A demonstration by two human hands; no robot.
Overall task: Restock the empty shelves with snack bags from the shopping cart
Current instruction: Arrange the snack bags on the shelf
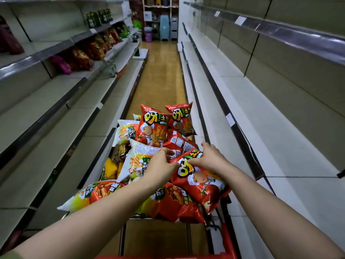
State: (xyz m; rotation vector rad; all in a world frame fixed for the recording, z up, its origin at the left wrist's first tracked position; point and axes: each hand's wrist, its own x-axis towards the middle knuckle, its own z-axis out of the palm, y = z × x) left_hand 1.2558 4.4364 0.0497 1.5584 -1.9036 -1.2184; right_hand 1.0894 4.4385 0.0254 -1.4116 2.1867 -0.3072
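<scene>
A shopping cart (pixel 228 245) with a red frame stands in the aisle below me, heaped with red and yellow-white snack bags. Both hands rest on one red snack bag (pixel 200 184) at the right of the pile. My left hand (pixel 160 164) pinches the bag's top left corner, and my right hand (pixel 210 157) holds its top edge. Two more red bags (pixel 154 126) stand upright at the cart's far end. A yellow-white bag (pixel 133 161) lies left of my hands.
Bare white shelves (pixel 280 131) run along the right side. The left shelving (pixel 56 116) is bare near me, with several snack bags (pixel 89 53) and green bottles (pixel 99 17) farther down. Plastic stools and bins (pixel 164 27) stand at the aisle's far end.
</scene>
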